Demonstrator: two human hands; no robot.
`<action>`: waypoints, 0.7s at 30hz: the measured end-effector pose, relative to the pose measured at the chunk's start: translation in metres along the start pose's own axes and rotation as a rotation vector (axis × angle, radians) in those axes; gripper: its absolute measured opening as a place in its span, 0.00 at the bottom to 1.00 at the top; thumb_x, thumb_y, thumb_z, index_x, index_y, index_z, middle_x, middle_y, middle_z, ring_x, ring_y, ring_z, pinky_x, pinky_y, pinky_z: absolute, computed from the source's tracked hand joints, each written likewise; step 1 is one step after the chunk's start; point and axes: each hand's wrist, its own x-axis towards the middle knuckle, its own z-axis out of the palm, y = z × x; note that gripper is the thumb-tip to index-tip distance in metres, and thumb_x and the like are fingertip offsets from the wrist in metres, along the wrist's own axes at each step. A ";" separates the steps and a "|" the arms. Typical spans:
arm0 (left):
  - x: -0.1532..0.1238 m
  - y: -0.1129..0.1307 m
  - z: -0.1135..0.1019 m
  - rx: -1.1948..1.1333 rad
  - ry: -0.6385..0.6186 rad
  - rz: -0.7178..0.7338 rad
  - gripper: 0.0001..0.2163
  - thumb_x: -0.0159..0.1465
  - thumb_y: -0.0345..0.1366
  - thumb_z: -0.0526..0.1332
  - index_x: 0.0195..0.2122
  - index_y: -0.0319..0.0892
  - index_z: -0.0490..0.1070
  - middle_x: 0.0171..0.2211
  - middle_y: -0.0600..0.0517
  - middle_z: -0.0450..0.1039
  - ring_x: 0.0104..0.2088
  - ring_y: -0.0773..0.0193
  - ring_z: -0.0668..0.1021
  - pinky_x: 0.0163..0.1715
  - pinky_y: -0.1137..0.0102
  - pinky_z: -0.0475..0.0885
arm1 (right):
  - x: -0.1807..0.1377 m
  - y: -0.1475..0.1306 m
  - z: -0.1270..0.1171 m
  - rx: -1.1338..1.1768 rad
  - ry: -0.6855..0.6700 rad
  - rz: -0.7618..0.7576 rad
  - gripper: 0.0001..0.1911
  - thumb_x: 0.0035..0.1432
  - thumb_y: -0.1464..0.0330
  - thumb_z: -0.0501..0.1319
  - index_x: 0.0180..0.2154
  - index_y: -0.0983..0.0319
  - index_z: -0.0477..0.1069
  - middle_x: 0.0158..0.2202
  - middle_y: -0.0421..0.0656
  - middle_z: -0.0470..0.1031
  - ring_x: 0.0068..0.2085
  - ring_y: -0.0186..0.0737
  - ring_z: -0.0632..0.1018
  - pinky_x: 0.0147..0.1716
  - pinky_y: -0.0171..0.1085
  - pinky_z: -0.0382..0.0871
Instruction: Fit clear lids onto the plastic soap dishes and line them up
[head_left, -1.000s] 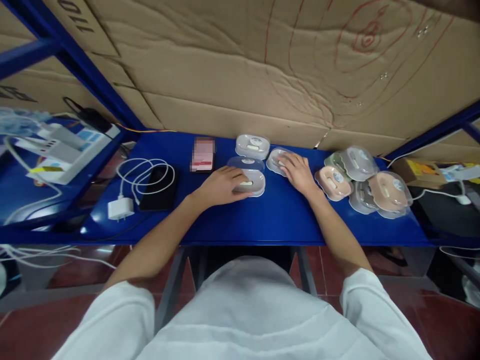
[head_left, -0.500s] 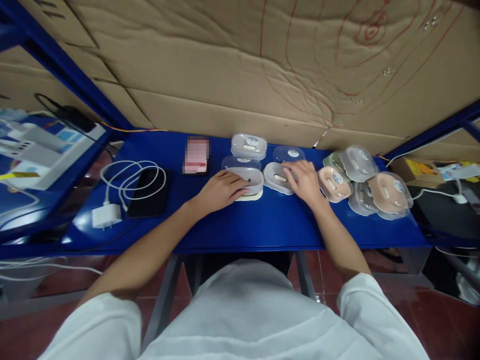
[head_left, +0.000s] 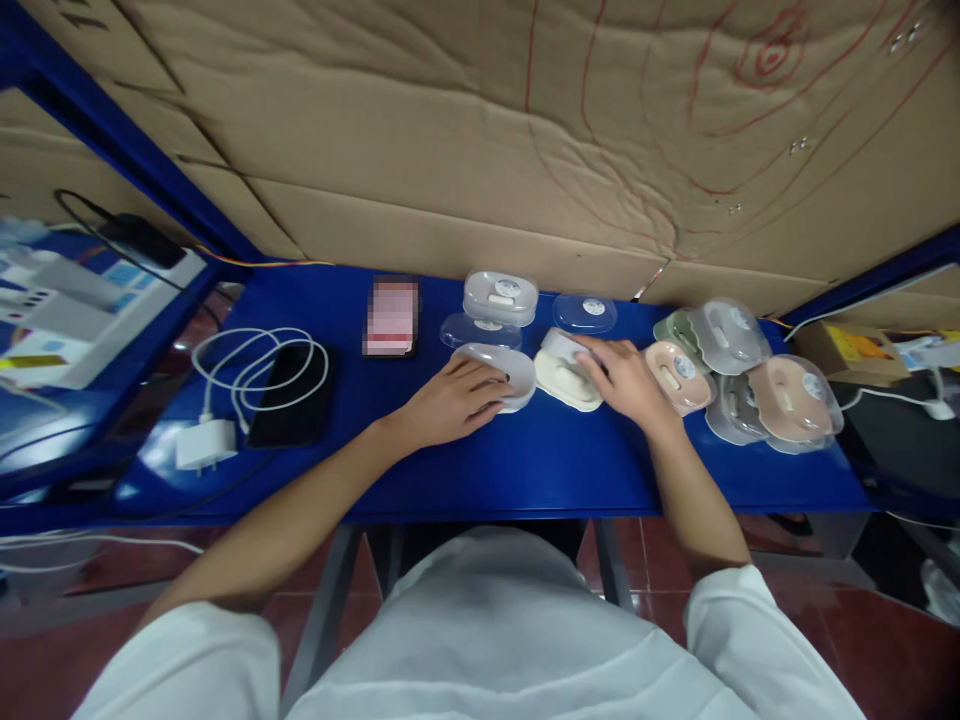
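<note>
I can read nothing: the round stickers [head_left: 593, 307] on the clear lids [head_left: 571, 319] before me are too small, the phone screen [head_left: 391, 312] pixelated.

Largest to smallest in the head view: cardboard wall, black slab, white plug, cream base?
1. Cardboard wall
2. Black slab
3. Cream base and white plug: too close to rank, base partly covered.

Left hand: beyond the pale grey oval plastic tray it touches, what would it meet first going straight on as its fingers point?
The left hand would probably meet the cream scalloped plastic base, right of the grey tray, though depth is unclear.
</note>
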 end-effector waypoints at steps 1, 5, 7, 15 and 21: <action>0.000 0.001 0.000 -0.003 0.011 0.006 0.11 0.76 0.34 0.60 0.55 0.44 0.78 0.52 0.46 0.83 0.51 0.53 0.82 0.60 0.54 0.71 | 0.001 0.001 -0.001 -0.033 0.066 0.029 0.23 0.79 0.62 0.50 0.67 0.59 0.70 0.63 0.51 0.80 0.59 0.55 0.81 0.61 0.55 0.69; 0.001 0.004 -0.003 0.008 0.054 0.001 0.11 0.74 0.34 0.62 0.55 0.45 0.78 0.53 0.47 0.82 0.51 0.53 0.82 0.61 0.53 0.70 | 0.026 -0.006 0.001 -0.139 0.213 0.044 0.25 0.73 0.73 0.50 0.66 0.62 0.71 0.71 0.55 0.70 0.70 0.59 0.70 0.67 0.59 0.62; 0.001 0.003 -0.004 0.014 0.068 -0.012 0.10 0.73 0.35 0.62 0.54 0.46 0.78 0.54 0.47 0.82 0.52 0.53 0.81 0.61 0.54 0.70 | 0.053 -0.016 0.008 -0.127 0.135 -0.026 0.26 0.72 0.74 0.51 0.67 0.62 0.71 0.72 0.54 0.69 0.71 0.56 0.68 0.69 0.58 0.61; -0.004 -0.009 -0.010 0.002 0.058 -0.089 0.09 0.74 0.37 0.61 0.53 0.45 0.77 0.53 0.46 0.81 0.55 0.52 0.81 0.58 0.56 0.71 | 0.143 -0.032 0.032 -0.056 -0.176 -0.036 0.31 0.69 0.65 0.67 0.71 0.60 0.68 0.73 0.55 0.68 0.72 0.60 0.69 0.70 0.60 0.62; -0.005 -0.005 -0.010 0.045 0.023 -0.012 0.09 0.75 0.38 0.62 0.53 0.44 0.77 0.53 0.45 0.81 0.53 0.52 0.81 0.61 0.55 0.69 | 0.132 -0.014 -0.008 -0.123 -0.102 0.069 0.23 0.75 0.66 0.58 0.68 0.58 0.72 0.65 0.52 0.78 0.65 0.59 0.78 0.66 0.58 0.67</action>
